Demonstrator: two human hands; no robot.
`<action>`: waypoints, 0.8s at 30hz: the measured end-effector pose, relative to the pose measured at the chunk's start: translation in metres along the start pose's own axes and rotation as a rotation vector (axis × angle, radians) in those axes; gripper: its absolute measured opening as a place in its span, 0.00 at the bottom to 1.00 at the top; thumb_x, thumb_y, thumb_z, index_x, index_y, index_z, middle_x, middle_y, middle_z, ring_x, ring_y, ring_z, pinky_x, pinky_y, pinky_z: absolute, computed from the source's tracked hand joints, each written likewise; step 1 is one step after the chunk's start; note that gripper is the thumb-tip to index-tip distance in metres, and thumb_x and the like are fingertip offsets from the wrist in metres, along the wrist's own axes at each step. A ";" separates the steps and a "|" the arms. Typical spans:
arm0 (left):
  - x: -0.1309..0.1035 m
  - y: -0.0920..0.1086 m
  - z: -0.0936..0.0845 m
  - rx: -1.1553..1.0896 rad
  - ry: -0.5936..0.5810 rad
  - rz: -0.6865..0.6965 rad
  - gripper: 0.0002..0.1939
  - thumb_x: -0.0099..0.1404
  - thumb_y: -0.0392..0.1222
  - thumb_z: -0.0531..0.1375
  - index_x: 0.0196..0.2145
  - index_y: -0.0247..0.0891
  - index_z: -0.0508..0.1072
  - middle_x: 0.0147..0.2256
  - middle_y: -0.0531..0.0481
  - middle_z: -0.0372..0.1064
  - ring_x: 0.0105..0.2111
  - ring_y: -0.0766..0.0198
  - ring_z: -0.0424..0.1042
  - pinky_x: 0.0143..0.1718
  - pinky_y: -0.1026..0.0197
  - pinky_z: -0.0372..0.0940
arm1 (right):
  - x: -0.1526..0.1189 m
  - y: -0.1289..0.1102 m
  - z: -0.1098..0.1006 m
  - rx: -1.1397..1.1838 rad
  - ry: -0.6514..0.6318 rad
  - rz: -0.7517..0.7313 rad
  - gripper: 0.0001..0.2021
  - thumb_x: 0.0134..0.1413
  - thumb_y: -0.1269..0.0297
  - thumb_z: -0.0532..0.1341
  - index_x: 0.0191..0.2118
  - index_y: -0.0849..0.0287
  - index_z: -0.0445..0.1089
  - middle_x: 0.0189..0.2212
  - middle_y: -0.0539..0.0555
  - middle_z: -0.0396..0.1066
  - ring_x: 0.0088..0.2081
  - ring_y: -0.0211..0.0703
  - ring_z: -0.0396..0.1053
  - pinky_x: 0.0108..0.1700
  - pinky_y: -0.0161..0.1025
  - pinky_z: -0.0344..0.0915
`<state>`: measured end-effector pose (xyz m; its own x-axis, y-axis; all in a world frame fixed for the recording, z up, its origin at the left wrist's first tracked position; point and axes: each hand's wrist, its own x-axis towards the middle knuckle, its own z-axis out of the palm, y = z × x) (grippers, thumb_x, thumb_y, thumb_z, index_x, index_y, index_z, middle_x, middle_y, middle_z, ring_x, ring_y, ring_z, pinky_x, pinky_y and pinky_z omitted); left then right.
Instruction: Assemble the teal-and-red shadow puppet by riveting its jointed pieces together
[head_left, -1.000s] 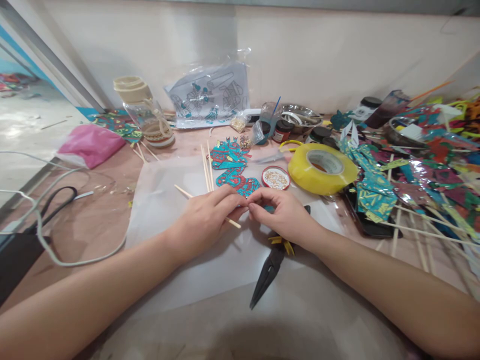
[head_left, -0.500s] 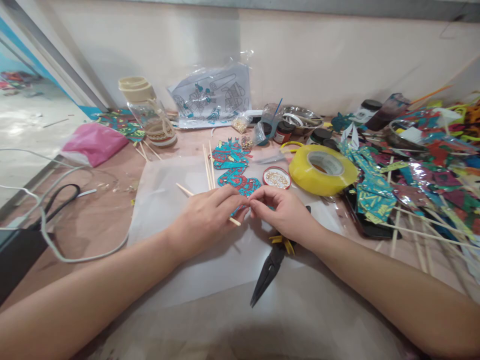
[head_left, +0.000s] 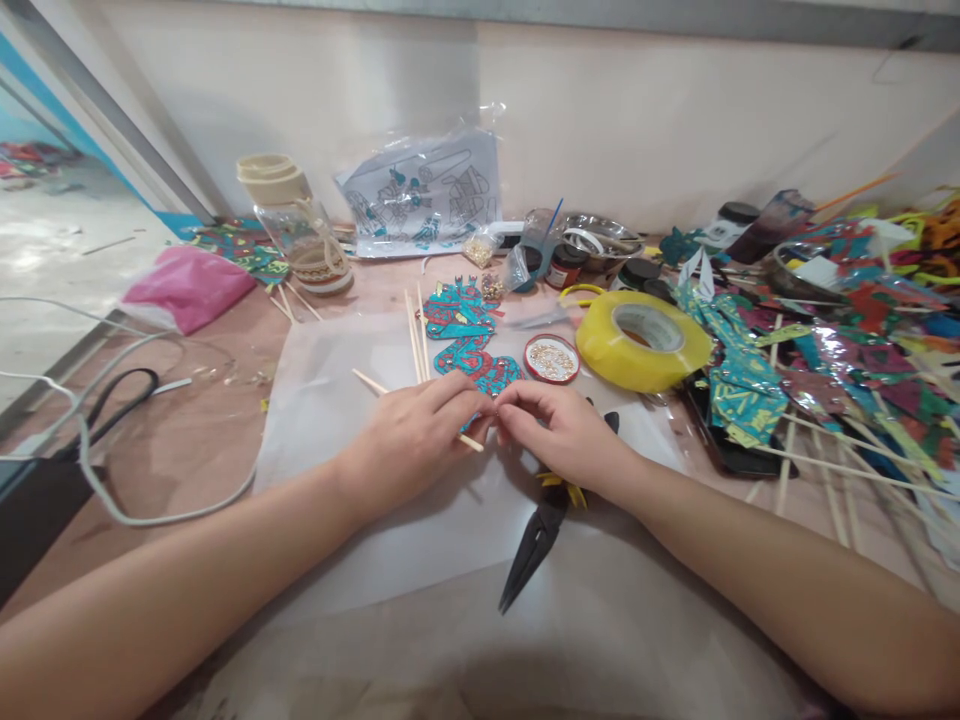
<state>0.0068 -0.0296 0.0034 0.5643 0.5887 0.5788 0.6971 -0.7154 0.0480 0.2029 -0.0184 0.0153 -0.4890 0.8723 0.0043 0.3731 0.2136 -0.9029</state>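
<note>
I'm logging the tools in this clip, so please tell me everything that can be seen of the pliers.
The pliers have long, dark, tapering jaws that look closed, with a narrow slot partway along. Yellow parts show behind them. They lie on the pale sheet, tip towards the person and slightly left. The right hand and wrist cover much of the handles; dark ends show beyond. The jaws look like metal. Whether the hand touches the pliers cannot be told.
</note>
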 end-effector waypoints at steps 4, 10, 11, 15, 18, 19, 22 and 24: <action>0.000 0.001 -0.001 -0.040 -0.026 0.021 0.05 0.66 0.37 0.56 0.38 0.39 0.72 0.35 0.53 0.72 0.32 0.68 0.71 0.30 0.66 0.62 | 0.000 -0.004 0.000 -0.133 -0.029 -0.029 0.08 0.55 0.70 0.53 0.29 0.59 0.68 0.23 0.47 0.67 0.26 0.35 0.63 0.30 0.33 0.58; 0.001 0.001 -0.001 -0.080 -0.011 0.008 0.05 0.68 0.39 0.56 0.38 0.39 0.72 0.34 0.53 0.72 0.31 0.68 0.71 0.30 0.66 0.63 | 0.000 -0.001 0.001 -0.096 -0.027 0.005 0.07 0.54 0.70 0.53 0.28 0.59 0.68 0.20 0.46 0.64 0.23 0.34 0.61 0.27 0.32 0.57; 0.001 0.001 -0.001 -0.085 -0.006 0.010 0.05 0.67 0.39 0.56 0.38 0.39 0.72 0.35 0.53 0.71 0.32 0.68 0.71 0.30 0.66 0.63 | 0.000 0.000 0.001 -0.092 -0.021 0.005 0.07 0.53 0.69 0.54 0.29 0.58 0.68 0.21 0.46 0.65 0.24 0.34 0.61 0.27 0.32 0.57; 0.001 0.001 -0.001 -0.107 0.000 0.014 0.05 0.67 0.38 0.57 0.39 0.38 0.72 0.35 0.52 0.71 0.32 0.68 0.72 0.31 0.66 0.64 | 0.000 0.000 0.001 -0.107 -0.007 -0.010 0.06 0.51 0.69 0.55 0.29 0.59 0.68 0.25 0.48 0.68 0.28 0.36 0.64 0.30 0.32 0.59; 0.002 0.001 -0.001 -0.110 0.003 0.015 0.05 0.68 0.38 0.56 0.39 0.37 0.72 0.35 0.52 0.71 0.32 0.68 0.72 0.30 0.66 0.63 | 0.000 -0.001 0.001 -0.093 -0.010 -0.004 0.06 0.52 0.69 0.54 0.28 0.59 0.67 0.23 0.48 0.66 0.27 0.35 0.62 0.29 0.32 0.58; 0.002 0.001 -0.001 -0.111 0.003 0.017 0.05 0.68 0.38 0.56 0.39 0.37 0.72 0.35 0.52 0.71 0.32 0.68 0.72 0.29 0.66 0.63 | 0.000 -0.001 0.001 -0.085 -0.013 -0.001 0.06 0.52 0.69 0.54 0.28 0.59 0.67 0.23 0.47 0.65 0.25 0.35 0.61 0.28 0.32 0.57; 0.002 0.002 -0.002 -0.107 -0.004 0.019 0.06 0.68 0.38 0.56 0.38 0.37 0.72 0.34 0.53 0.71 0.31 0.68 0.72 0.29 0.66 0.62 | -0.001 -0.002 0.000 -0.070 -0.026 -0.004 0.06 0.52 0.69 0.53 0.29 0.58 0.66 0.21 0.45 0.62 0.23 0.33 0.59 0.26 0.31 0.56; 0.002 0.002 -0.003 -0.100 -0.007 0.019 0.06 0.68 0.38 0.55 0.37 0.37 0.72 0.34 0.53 0.72 0.30 0.68 0.72 0.28 0.66 0.62 | -0.001 -0.002 0.001 -0.078 -0.033 -0.013 0.06 0.52 0.70 0.53 0.29 0.58 0.66 0.21 0.45 0.62 0.23 0.33 0.59 0.26 0.31 0.56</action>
<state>0.0079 -0.0311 0.0069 0.5804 0.5772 0.5744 0.6387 -0.7603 0.1186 0.2022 -0.0195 0.0166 -0.5191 0.8547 0.0003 0.4264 0.2592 -0.8666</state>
